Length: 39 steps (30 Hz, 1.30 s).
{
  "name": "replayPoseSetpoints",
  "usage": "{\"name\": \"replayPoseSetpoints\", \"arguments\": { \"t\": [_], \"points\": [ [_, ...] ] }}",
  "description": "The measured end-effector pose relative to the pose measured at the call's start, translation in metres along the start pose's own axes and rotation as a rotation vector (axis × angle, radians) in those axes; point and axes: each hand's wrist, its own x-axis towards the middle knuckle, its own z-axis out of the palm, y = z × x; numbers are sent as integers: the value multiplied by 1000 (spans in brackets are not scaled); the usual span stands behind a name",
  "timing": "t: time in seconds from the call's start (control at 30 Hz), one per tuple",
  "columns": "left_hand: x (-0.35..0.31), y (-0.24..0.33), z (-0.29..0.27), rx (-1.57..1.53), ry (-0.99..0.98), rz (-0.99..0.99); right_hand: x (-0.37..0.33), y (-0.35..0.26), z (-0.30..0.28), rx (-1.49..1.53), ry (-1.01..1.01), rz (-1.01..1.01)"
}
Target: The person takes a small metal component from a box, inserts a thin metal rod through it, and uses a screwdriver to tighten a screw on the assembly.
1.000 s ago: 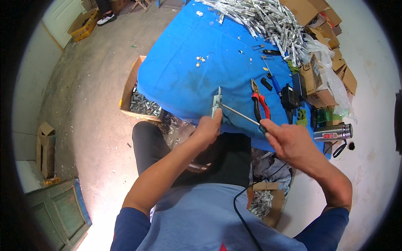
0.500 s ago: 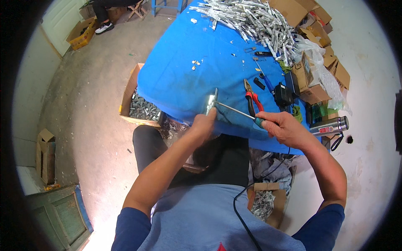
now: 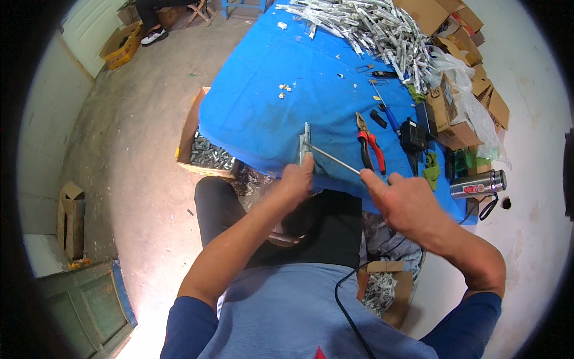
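My left hand (image 3: 297,181) is closed around the lower end of a narrow silvery metal part (image 3: 304,142), held at the near edge of the blue-covered table (image 3: 251,113). In my right hand (image 3: 412,203) is a screwdriver (image 3: 336,160); its handle is hidden by the fingers. The long shaft slopes up to the left, and its tip meets the side of the metal part. Red-and-black pliers (image 3: 372,146) lie just beyond my right hand. A few small brass-coloured pieces (image 3: 285,90) rest farther off on the cloth.
Similar silvery parts form a large pile (image 3: 382,36) at the far end. Near the right edge are a blue-handled screwdriver (image 3: 390,115), a black adapter (image 3: 413,134) and a steel flask (image 3: 478,184). A box of small metal pieces (image 3: 184,143) stands left of the table.
My right hand has turned and now hides the screwdriver's green handle. The metal part stands more upright in my left hand. The whole view has shifted slightly.
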Motion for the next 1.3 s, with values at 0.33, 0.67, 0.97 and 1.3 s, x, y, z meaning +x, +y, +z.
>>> {"name": "replayPoseSetpoints", "arguments": {
  "t": [0.33,0.67,0.97,1.3],
  "points": [
    [-2,9,-7,48,-25,-19,-10,12,26,346,77,98],
    [-1,7,-11,92,-27,28,4,44,14,510,30,107],
    [16,-13,-13,229,41,126,-6,35,30,525,40,72],
    [0,6,-7,125,43,28,11,71,30,1397,-420,526]
  ]
}}
